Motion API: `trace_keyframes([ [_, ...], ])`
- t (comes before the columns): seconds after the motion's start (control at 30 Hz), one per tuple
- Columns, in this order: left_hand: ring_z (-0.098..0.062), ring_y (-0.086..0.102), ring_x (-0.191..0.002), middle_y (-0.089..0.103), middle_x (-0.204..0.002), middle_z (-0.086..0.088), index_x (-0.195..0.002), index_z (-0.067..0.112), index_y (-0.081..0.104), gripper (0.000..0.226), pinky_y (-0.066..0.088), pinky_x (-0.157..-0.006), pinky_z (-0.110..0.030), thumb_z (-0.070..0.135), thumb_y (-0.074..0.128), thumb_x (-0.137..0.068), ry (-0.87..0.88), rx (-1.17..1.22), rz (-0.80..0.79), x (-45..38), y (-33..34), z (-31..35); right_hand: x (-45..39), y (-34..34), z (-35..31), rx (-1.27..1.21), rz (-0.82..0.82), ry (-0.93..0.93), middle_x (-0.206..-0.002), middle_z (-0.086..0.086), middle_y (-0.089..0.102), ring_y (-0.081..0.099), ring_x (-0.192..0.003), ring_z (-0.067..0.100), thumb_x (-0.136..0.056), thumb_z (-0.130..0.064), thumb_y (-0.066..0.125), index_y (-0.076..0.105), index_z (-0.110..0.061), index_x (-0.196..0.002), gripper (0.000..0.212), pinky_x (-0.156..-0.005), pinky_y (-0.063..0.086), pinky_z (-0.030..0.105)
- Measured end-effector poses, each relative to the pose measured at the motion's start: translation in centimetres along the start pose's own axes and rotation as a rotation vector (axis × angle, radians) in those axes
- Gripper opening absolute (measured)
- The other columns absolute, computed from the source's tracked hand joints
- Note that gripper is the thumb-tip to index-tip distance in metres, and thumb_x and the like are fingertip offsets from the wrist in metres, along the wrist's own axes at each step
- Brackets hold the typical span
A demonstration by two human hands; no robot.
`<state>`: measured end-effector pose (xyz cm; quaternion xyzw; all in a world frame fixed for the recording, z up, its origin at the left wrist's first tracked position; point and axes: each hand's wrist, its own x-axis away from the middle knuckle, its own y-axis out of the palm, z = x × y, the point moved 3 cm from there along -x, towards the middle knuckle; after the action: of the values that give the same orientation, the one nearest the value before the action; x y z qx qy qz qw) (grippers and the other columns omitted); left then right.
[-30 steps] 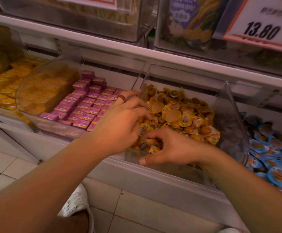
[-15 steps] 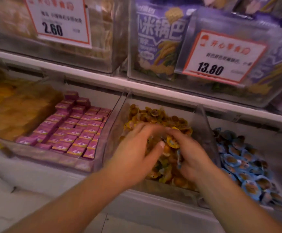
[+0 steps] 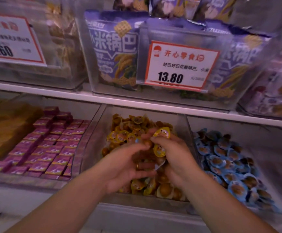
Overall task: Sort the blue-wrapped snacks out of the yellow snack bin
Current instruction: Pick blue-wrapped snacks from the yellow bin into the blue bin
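The clear yellow snack bin (image 3: 95, 142) sits mid-shelf, heaped with yellow-wrapped snacks (image 3: 135, 121). Both my hands are inside it, close together. My right hand (image 3: 175, 155) is closed on a few yellow-wrapped snacks (image 3: 162, 133), lifted just above the heap. My left hand (image 3: 123, 167), ring on one finger, is cupped palm-up around brown and yellow pieces, thumb toward the right hand. A small blue-topped piece (image 3: 137, 140) shows just above that thumb; blur hides what it is. The pile under my hands is hidden.
To the right is a bin of blue-wrapped snacks (image 3: 229, 165), to the left a bin of purple boxed snacks (image 3: 52, 148). A white shelf edge (image 3: 137, 101) runs above, carrying clear bins of purple bags and a 13.80 price tag (image 3: 179, 64).
My hands moved from the bin's front edge to its middle and came together. The right hand now holds yellow snacks raised. The view has tilted upward.
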<state>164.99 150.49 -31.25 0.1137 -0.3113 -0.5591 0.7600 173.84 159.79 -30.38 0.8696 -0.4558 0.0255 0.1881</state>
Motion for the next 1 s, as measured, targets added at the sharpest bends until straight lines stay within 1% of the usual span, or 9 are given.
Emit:
trace_keyframes([
  [0.17, -0.029, 0.072, -0.076, 0.072, -0.089, -0.010, -0.091, 0.023, 0.078, 0.035, 0.060, -0.068, -0.042, 0.047, 0.053, -0.091, -0.029, 0.051, 0.033, 0.4, -0.3, 1.0, 0.4, 0.2, -0.2, 0.113, -0.012, -0.043, -0.096, 0.020, 0.073, 0.070, -0.080, 0.045, -0.088, -0.004, 0.060, 0.074, -0.014, -0.091, 0.018, -0.067, 0.056, 0.067],
  [0.3, -0.030, 0.070, -0.073, 0.069, -0.086, -0.017, -0.086, 0.015, 0.076, 0.040, 0.062, -0.069, -0.044, 0.045, 0.053, -0.095, -0.066, 0.137, 0.063, 0.7, 0.9, -0.4, 0.5, 0.4, 0.1, -0.064, 0.216, -0.091, -0.082, 0.012, 0.076, 0.072, -0.069, 0.029, -0.086, -0.009, 0.064, 0.075, -0.011, -0.090, 0.012, -0.059, 0.058, 0.039],
  [0.37, -0.026, 0.066, -0.077, 0.067, -0.090, -0.014, -0.104, 0.016, 0.069, 0.028, 0.060, -0.069, -0.038, 0.039, 0.058, -0.093, -0.058, 0.130, 0.081, 0.7, 1.3, -0.9, 0.5, 1.0, 0.5, -0.100, 0.275, -0.122, -0.083, 0.009, 0.076, 0.071, -0.077, 0.027, -0.086, -0.011, 0.064, 0.075, -0.015, -0.084, 0.012, -0.072, 0.058, 0.040],
  [0.5, -0.017, 0.063, -0.070, 0.068, -0.086, -0.009, -0.099, 0.011, 0.069, 0.024, 0.050, -0.050, -0.023, 0.015, 0.070, -0.076, -0.011, 0.063, 0.040, 1.0, 1.2, -0.3, -0.1, 1.3, -0.1, -0.139, 0.256, -0.121, -0.092, 0.011, 0.076, 0.072, -0.087, 0.026, -0.088, -0.012, 0.063, 0.071, -0.010, -0.103, 0.018, -0.080, 0.059, 0.042],
  [0.57, -0.016, 0.059, -0.066, 0.064, -0.082, -0.011, -0.103, 0.005, 0.067, 0.027, 0.044, -0.045, -0.020, 0.002, 0.068, -0.077, 0.058, 0.015, 0.120, 1.3, 0.5, 0.9, -0.6, 0.6, -1.6, 0.138, 0.216, -0.202, -0.091, 0.007, 0.076, 0.072, -0.088, 0.023, -0.087, -0.012, 0.062, 0.072, -0.013, -0.100, 0.016, -0.082, 0.059, 0.040],
  [0.7, -0.024, 0.057, -0.060, 0.063, -0.079, -0.017, -0.095, 0.009, 0.069, 0.017, 0.043, -0.044, -0.026, -0.002, 0.058, -0.089, 0.415, -0.280, 0.408, 3.0, -2.1, 4.3, -1.2, -0.5, -4.4, 1.371, 0.007, -0.492, -0.116, 0.005, 0.067, 0.062, -0.105, 0.022, -0.090, -0.022, 0.060, 0.065, -0.019, -0.117, 0.028, -0.092, 0.049, 0.028],
  [0.77, -0.022, 0.056, -0.054, 0.065, -0.065, -0.004, -0.091, 0.020, 0.071, 0.016, 0.043, -0.046, -0.027, 0.007, 0.063, -0.089, 0.664, -0.571, 0.507, 4.4, -2.9, 5.6, -0.7, -0.3, -4.3, 1.784, -0.043, -0.577, -0.126, 0.007, 0.061, 0.055, -0.117, 0.028, -0.088, -0.022, 0.060, 0.058, -0.021, -0.130, 0.043, -0.102, 0.045, 0.036],
  [0.87, -0.003, 0.053, -0.051, 0.063, -0.068, 0.015, -0.091, 0.031, 0.070, 0.013, 0.036, -0.045, -0.010, 0.022, 0.063, -0.085, 0.929, -0.986, 0.605, 6.5, -2.9, 6.4, 0.8, 1.6, -2.3, 1.878, -0.285, -0.745, -0.113, 0.002, 0.063, 0.056, -0.112, 0.028, -0.080, -0.008, 0.061, 0.067, -0.023, -0.118, 0.042, -0.092, 0.050, 0.041],
  [1.0, 0.001, 0.059, -0.076, 0.065, -0.087, 0.012, -0.098, 0.024, 0.071, 0.017, 0.039, -0.064, -0.005, 0.014, 0.065, -0.085, 0.956, -1.121, 0.609, 6.6, -3.4, 6.2, 2.1, 2.5, 1.1, 1.620, -0.640, -0.283, -0.111, -0.009, 0.069, 0.060, -0.109, 0.018, -0.089, -0.009, 0.047, 0.072, -0.029, -0.111, 0.038, -0.085, 0.045, 0.023],
])
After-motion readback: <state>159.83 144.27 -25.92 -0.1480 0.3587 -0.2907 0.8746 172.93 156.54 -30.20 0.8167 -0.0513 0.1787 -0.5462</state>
